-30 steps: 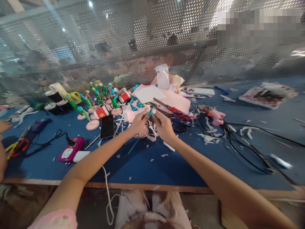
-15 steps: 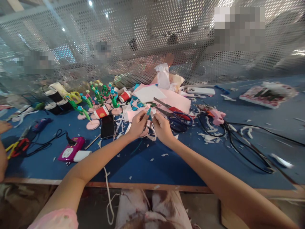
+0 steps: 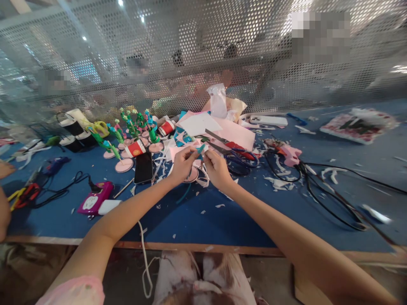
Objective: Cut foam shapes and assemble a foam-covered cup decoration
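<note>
Both hands meet above the blue table (image 3: 222, 220), just in front of a heap of paper. My left hand (image 3: 182, 163) and my right hand (image 3: 216, 168) pinch a small teal strip (image 3: 200, 148) between their fingertips. A thin teal stem (image 3: 183, 195) hangs down from under my left hand to the table. A pink round disc (image 3: 192, 175) lies under the hands. Red-handled scissors (image 3: 232, 146) lie open on pink paper (image 3: 233, 133) just behind my right hand.
Several green and teal figures on pink discs (image 3: 124, 166) stand at the left, next to a black phone (image 3: 143, 167), red cups (image 3: 135, 149) and a magenta device (image 3: 93, 198). A pink glue gun (image 3: 291, 154) and black cables (image 3: 330, 199) lie right. Another person's hand (image 3: 4, 169) shows far left.
My hands have drawn slightly closer together and shifted a little toward me; the teal strip has tilted between the fingertips. Nothing else on the table has moved.
</note>
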Demonstrator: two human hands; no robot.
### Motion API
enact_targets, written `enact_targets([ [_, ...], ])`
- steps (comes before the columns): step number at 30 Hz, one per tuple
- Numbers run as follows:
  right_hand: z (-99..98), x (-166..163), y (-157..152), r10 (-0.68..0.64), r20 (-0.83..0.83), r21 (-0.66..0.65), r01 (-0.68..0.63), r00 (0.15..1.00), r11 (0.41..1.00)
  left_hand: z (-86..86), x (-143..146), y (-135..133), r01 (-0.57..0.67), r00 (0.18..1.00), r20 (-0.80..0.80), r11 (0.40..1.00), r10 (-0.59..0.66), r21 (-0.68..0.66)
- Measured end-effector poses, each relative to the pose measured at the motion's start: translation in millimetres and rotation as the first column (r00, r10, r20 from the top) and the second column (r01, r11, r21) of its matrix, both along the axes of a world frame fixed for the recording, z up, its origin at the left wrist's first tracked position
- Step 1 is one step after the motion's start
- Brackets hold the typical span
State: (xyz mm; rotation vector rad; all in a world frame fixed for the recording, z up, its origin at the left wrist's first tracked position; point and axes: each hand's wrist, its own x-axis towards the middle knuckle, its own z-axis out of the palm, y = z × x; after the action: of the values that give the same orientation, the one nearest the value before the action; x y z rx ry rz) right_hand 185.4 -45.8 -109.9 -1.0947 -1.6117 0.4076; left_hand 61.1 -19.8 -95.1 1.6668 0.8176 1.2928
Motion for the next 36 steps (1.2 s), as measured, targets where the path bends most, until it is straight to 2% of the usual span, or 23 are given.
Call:
enact_targets([
  [5,-1.2,1,2,0.025,-0.031,-0.084,-0.027,0.999,0.996,-4.9,-2,1,-0.011,0.998,-0.055,1.000,0.013,0.021],
  [9,0.3,3,1,0.047,-0.002,-0.037,-0.047,0.999,0.998,-5.6,-1,4,0.016,0.991,-0.137,0.999,-0.009,0.051],
  [14,2.4,4,2,0.064,0.023,-0.018,-0.063,0.998,0.998,-2.1,-1,5,0.042,0.993,-0.112,0.998,-0.038,0.036],
  [23,-1.0,4,3,-0.031,0.063,-0.043,0.034,0.998,0.999,-6.8,-2,9,-0.006,0.994,-0.112,1.000,0.004,-0.019],
  [30,-3.7,5,6,0.025,0.069,0.030,-0.028,0.997,0.999,-10.8,-3,10,-0.040,0.985,-0.167,0.999,0.039,-0.006],
  [32,-4.2,6,7,0.031,0.063,0.022,-0.032,0.998,0.999,-12.5,-4,11,-0.052,0.978,-0.204,0.999,0.053,0.013],
  [36,-9.2,9,11,0.004,0.077,-0.046,0.000,0.997,0.999,-12.7,-6,13,-0.064,0.939,-0.327,0.989,0.106,0.134],
])
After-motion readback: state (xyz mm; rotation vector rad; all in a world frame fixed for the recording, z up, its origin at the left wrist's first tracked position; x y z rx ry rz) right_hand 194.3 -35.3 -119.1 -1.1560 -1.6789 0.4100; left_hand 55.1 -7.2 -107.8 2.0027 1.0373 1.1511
